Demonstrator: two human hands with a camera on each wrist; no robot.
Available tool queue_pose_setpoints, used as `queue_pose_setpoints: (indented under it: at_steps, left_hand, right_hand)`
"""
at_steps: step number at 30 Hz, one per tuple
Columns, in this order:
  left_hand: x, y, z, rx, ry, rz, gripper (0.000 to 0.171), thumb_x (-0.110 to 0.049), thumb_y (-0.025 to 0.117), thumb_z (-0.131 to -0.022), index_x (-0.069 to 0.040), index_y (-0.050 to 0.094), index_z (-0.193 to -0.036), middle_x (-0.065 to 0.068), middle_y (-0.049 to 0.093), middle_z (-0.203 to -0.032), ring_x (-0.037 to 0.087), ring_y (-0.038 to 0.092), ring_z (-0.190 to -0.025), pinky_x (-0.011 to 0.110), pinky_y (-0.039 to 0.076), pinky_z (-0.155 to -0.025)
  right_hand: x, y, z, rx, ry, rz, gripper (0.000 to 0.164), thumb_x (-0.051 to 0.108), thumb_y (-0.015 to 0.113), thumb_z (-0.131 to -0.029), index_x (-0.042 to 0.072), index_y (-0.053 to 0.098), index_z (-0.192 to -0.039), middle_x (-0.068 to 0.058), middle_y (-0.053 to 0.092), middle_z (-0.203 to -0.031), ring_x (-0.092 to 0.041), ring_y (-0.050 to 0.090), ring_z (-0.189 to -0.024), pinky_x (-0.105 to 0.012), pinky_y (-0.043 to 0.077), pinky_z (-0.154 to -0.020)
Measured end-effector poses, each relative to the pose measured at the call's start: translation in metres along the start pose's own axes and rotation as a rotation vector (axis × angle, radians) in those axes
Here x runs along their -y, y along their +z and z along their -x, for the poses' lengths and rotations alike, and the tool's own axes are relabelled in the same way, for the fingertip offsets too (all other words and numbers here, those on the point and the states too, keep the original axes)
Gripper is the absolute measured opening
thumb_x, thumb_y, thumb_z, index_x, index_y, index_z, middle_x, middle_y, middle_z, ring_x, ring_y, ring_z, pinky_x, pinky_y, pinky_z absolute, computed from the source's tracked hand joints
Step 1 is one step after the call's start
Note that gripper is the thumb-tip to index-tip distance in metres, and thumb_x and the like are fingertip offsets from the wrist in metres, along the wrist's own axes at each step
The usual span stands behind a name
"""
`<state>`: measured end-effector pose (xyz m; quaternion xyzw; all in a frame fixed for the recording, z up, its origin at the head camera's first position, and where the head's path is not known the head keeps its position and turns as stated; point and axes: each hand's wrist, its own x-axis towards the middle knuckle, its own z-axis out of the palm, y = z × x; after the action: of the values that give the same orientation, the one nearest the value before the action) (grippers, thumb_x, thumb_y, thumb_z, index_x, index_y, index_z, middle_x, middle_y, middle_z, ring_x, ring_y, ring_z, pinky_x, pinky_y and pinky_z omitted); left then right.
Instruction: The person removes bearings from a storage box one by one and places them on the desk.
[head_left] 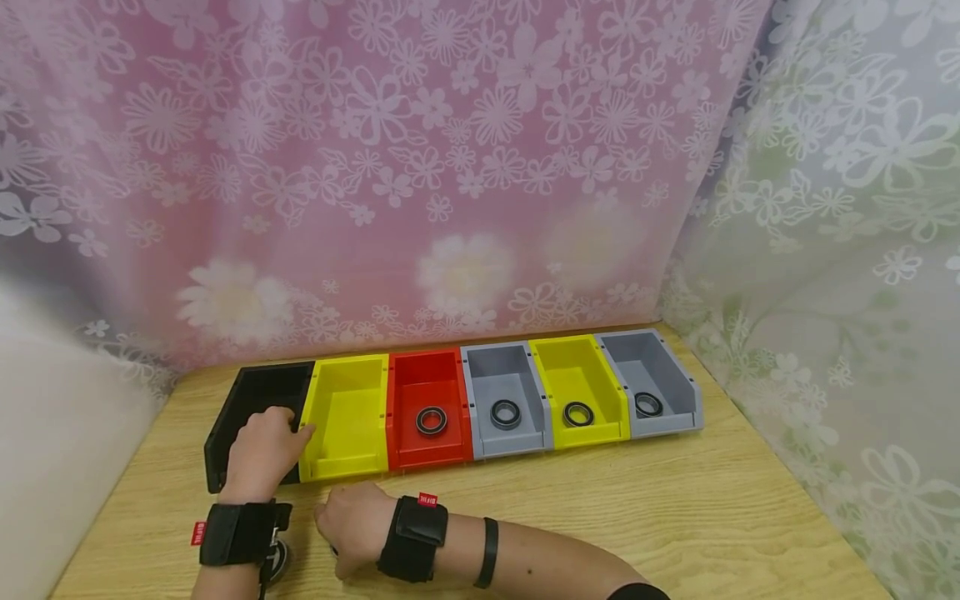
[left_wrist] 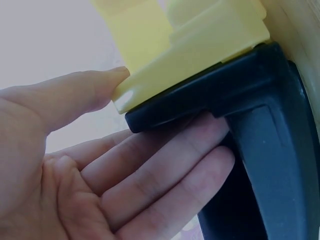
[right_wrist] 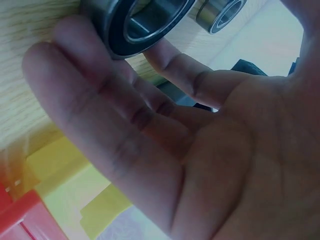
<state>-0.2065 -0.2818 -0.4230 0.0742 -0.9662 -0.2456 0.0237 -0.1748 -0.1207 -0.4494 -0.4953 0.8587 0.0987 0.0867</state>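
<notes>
My left hand grips the adjoining side walls of the black bin and the left yellow bin. In the left wrist view, its thumb presses the yellow wall while the other fingers curl against the black wall. Lower and to the right, my right hand is down at the wooden table. The right wrist view shows its thumb and fingertips around a ball bearing, which the back of the hand mostly hides in the head view.
Another bearing lies by my left wrist. Rightward in the row, the red bin, grey bin, second yellow bin and end grey bin each contain one bearing. A flowered curtain hangs behind the table.
</notes>
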Motion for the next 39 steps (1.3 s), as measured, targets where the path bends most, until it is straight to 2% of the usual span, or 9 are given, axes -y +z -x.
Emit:
queue_pose_setpoints:
  at_steps: [4, 9, 15, 20, 31, 35, 39]
  left_hand:
    - [0.0, 0.0, -0.001, -0.003, 0.001, 0.003, 0.035, -0.019, 0.069, -0.098, 0.015, 0.066, -0.104, 0.006, 0.041, -0.062, 0.022, 0.049, -0.055, 0.033, 0.038, -0.05]
    - [0.0, -0.001, 0.0, 0.011, -0.012, 0.003, 0.04, -0.02, 0.069, -0.098, 0.018, 0.064, -0.112, 0.008, 0.048, -0.066, 0.024, 0.052, -0.059, 0.033, 0.041, -0.053]
    - [0.0, 0.0, 0.001, 0.012, -0.018, 0.009, 0.04, -0.02, 0.069, -0.098, 0.018, 0.064, -0.112, 0.009, 0.047, -0.065, 0.024, 0.051, -0.058, 0.033, 0.041, -0.053]
    - [0.0, 0.0, 0.0, 0.005, -0.008, 0.001, 0.041, -0.02, 0.07, -0.098, 0.018, 0.064, -0.112, 0.009, 0.05, -0.067, 0.024, 0.052, -0.059, 0.033, 0.042, -0.053]
    - [0.002, 0.002, 0.001, -0.025, 0.016, 0.001, 0.029, -0.02, 0.071, -0.096, 0.006, 0.064, -0.085, 0.004, 0.038, -0.06, 0.021, 0.046, -0.052, 0.031, 0.035, -0.047]
    - [0.003, 0.003, 0.0, -0.031, 0.019, 0.001, 0.029, -0.019, 0.072, -0.096, 0.007, 0.064, -0.084, 0.004, 0.038, -0.06, 0.021, 0.046, -0.051, 0.031, 0.036, -0.047]
    - [0.0, 0.003, 0.001, -0.031, 0.01, -0.006, 0.029, -0.019, 0.072, -0.096, 0.007, 0.063, -0.085, 0.004, 0.038, -0.06, 0.021, 0.046, -0.051, 0.031, 0.036, -0.047]
  right_hand:
    - [0.001, 0.0, 0.0, 0.002, 0.015, 0.025, 0.049, 0.052, 0.081, -0.081, 0.026, 0.066, -0.12, 0.011, 0.061, -0.092, -0.001, 0.054, -0.073, -0.02, 0.046, -0.057]
    - [0.002, 0.001, 0.001, -0.001, 0.014, 0.034, 0.043, 0.053, 0.08, -0.081, 0.027, 0.066, -0.113, 0.013, 0.059, -0.086, -0.001, 0.052, -0.071, -0.021, 0.044, -0.055]
    - [0.002, -0.001, 0.002, 0.001, 0.003, 0.068, 0.038, 0.054, 0.078, -0.083, 0.029, 0.066, -0.109, 0.014, 0.057, -0.081, -0.001, 0.051, -0.068, -0.022, 0.043, -0.054]
    - [-0.003, -0.007, 0.003, -0.018, 0.015, 0.017, 0.025, 0.049, 0.079, -0.086, 0.029, 0.065, -0.093, 0.014, 0.055, -0.074, -0.002, 0.049, -0.063, -0.022, 0.041, -0.052]
    - [-0.034, -0.038, 0.013, -0.102, 0.055, -0.058, 0.018, 0.034, 0.076, -0.093, 0.023, 0.066, -0.083, 0.01, 0.047, -0.065, -0.006, 0.048, -0.057, -0.02, 0.038, -0.052]
    - [-0.046, -0.047, 0.016, -0.155, 0.081, -0.06, 0.018, 0.035, 0.076, -0.093, 0.021, 0.067, -0.087, 0.009, 0.048, -0.069, -0.006, 0.048, -0.057, -0.018, 0.039, -0.051]
    - [-0.06, -0.056, 0.019, -0.187, 0.118, -0.103, 0.018, 0.036, 0.075, -0.094, 0.021, 0.073, -0.101, 0.009, 0.063, -0.086, -0.004, 0.055, -0.067, -0.018, 0.045, -0.058]
